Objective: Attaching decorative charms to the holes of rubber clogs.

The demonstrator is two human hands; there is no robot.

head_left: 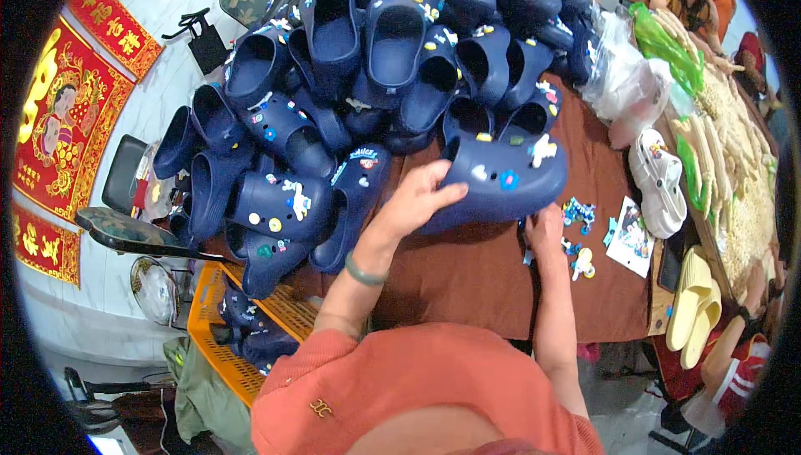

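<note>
My left hand (421, 198) grips a navy blue clog (506, 173) by its heel end, thumb along the near side. The clog's toe points right; a white figure charm, a blue round charm and a white heart charm sit on its upper. Just under the toe, my right hand (546, 228) is at the brown cloth, fingers curled and partly hidden, so whatever is in them cannot be made out. Beside it lie small blue and white charms (577, 214) and a yellow-white charm (583, 265). A white card with charms (632, 238) is further right.
A tall heap of navy clogs (334, 46) fills the table's far and left side. An orange crate (219, 346) holds more clogs at lower left. To the right are white clogs (659, 179), yellow slippers (694, 309) and a clear plastic bag (622, 79). Other people are nearby.
</note>
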